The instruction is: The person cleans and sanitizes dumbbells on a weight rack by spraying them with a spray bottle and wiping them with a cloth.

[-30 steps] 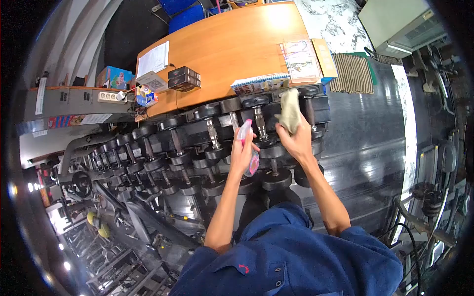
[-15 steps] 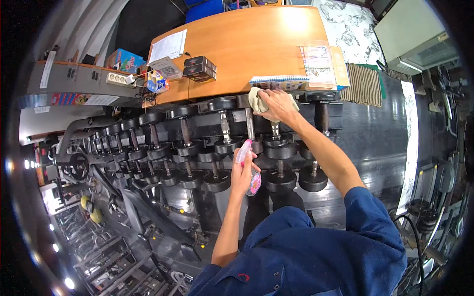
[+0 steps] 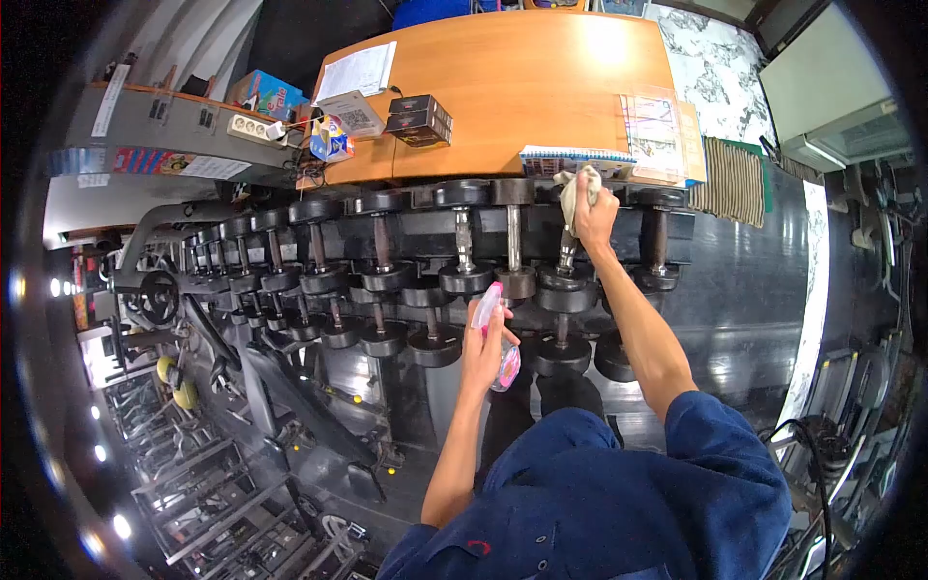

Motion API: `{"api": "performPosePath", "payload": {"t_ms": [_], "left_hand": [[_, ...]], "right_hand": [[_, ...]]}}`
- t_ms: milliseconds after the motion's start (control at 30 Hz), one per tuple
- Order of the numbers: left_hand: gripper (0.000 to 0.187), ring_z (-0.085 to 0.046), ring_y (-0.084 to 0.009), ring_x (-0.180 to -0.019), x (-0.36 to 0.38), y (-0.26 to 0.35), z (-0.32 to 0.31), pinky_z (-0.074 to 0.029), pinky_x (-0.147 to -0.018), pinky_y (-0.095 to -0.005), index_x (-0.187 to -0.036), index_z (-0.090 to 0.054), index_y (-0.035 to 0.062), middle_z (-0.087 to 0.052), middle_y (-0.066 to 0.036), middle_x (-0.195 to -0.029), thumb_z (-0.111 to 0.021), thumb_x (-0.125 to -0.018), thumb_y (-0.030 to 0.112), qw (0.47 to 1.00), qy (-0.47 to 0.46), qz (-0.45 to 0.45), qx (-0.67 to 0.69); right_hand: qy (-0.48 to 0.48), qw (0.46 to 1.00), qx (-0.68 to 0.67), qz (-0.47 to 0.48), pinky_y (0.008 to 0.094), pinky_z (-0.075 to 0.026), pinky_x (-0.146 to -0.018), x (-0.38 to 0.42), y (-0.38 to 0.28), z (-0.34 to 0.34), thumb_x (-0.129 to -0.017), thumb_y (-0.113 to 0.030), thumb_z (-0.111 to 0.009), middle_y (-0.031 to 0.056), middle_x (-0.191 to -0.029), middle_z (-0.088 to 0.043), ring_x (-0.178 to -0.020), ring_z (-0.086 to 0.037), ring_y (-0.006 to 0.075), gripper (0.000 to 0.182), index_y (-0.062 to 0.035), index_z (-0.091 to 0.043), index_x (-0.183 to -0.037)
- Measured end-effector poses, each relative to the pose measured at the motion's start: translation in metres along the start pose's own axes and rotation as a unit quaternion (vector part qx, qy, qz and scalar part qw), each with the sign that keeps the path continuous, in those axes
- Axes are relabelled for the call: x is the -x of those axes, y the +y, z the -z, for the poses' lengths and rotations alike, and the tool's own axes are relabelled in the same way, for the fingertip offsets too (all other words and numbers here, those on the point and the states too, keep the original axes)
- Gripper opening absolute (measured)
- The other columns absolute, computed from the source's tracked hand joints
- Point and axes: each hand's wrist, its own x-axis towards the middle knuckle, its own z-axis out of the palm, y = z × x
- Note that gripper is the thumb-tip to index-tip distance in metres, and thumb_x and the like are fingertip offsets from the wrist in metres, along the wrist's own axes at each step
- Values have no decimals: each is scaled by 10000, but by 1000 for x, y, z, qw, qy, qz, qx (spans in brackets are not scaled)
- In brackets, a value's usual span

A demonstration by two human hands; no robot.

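Observation:
A beige cloth (image 3: 577, 200) is bunched in my right hand (image 3: 597, 220). It lies against the upper part of a black dumbbell (image 3: 566, 292), hiding that dumbbell's far end. My left hand (image 3: 480, 350) is wrapped round a clear spray bottle (image 3: 508, 369) with a pink and white trigger head (image 3: 491, 302). The bottle is held low, in front of the dumbbell rows. Just left of the cloth lies a dumbbell with a plain metal handle (image 3: 514, 237), fully uncovered. Another black dumbbell (image 3: 659, 237) sits to the right of my right hand.
Two tiers of dumbbells run leftward on a rack. Behind them stands a wooden desk (image 3: 503, 87) with dark boxes (image 3: 419, 121), papers (image 3: 355, 70) and a spiral-bound calendar (image 3: 580, 155). A weight bench (image 3: 300, 396) is at left, a striped mat (image 3: 730, 182) at right.
My right hand has moved the cloth rightward, off the plain-handled dumbbell's far end and onto the neighbouring dumbbell. The left hand still grips the spray bottle. The view has shifted slightly.

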Motion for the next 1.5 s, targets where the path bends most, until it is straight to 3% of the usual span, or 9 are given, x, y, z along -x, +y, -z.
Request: {"api": "performPosePath", "payload": {"t_ms": [133,233,300,367,467,800,933,1167,1500], "left_hand": [[430,-682,-134,-741,3,1,2,-597,-659,-301,-1503,-574,0,-623,-87,-1125,-485,-1218,309,1000,-11,9,-14],[424,-684,-135,-728,1,0,1,-593,-675,-305,-1504,-573,2,-625,-85,-1122,-486,-1217,303,1000,-10,-2,2],[398,-683,-131,-730,-1,3,0,-592,-683,-305,-1464,-585,2,-626,-84,-1122,-489,-1217,299,1000,-11,-4,7],[370,-680,-127,-732,-2,5,-2,-591,-686,-305,-1419,-593,3,-626,-82,-1117,-493,-1216,296,1000,-12,-1,9],[318,-676,-123,-730,-5,10,-6,-596,-683,-307,-1322,-601,8,-626,-77,-1094,-506,-1213,292,1000,-16,12,11],[347,-676,-130,-723,3,10,-18,-607,-681,-311,-1352,-600,4,-623,-80,-1097,-518,-1210,310,999,-48,-11,-8],[373,-677,-133,-725,14,12,-17,-601,-682,-310,-1384,-595,1,-619,-82,-1105,-511,-1212,321,998,-58,-15,-12],[438,-689,-138,-737,30,1,-7,-591,-681,-310,-1465,-584,8,-616,-78,-1116,-493,-1213,354,998,-66,-12,-18],[544,-717,-174,-674,8,-53,-40,-581,-643,-343,-1364,-569,-1,-664,-92,-1012,-559,-1167,507,993,-80,36,-77]], "right_hand": [[167,913,-287,-239,397,-549,-761,-18,6,-4,-1161,-505,-597,102,-893,-769,-832,-664,151,589,46,-767,-1039],[216,797,-439,-353,367,-565,-906,-32,-30,32,-1176,-532,-546,91,-1171,-761,-1024,-707,193,586,14,-707,-1313],[168,838,-402,-328,417,-542,-1054,-20,-45,51,-1200,-543,-456,94,-1330,-720,-1208,-678,224,645,21,-620,-1465],[91,919,-290,-250,451,-504,-1141,-2,-50,47,-1178,-596,-469,159,-1426,-677,-1297,-660,286,719,42,-577,-1490],[-98,977,-49,-184,634,-184,-1337,26,-28,11,-1033,-733,-622,473,-1758,-14,-1649,-43,637,1122,-91,-115,-1801],[-24,996,83,-20,698,-227,-1312,35,-61,-16,-1015,-208,-730,504,-1551,-445,-1540,-353,635,657,117,-514,-1544],[-74,989,12,-130,514,-568,-1050,35,-70,44,-922,23,-606,383,-1265,-708,-1222,-697,542,442,135,-658,-1347],[-45,935,-283,-208,376,-485,-1109,89,-91,164,-1156,-305,-640,98,-1431,-647,-1302,-609,198,479,-58,-510,-1545],[-13,907,-304,-291,348,-485,-1083,150,-95,218,-1166,-296,-618,79,-1361,-653,-1228,-601,161,443,-49,-536,-1525]]}}
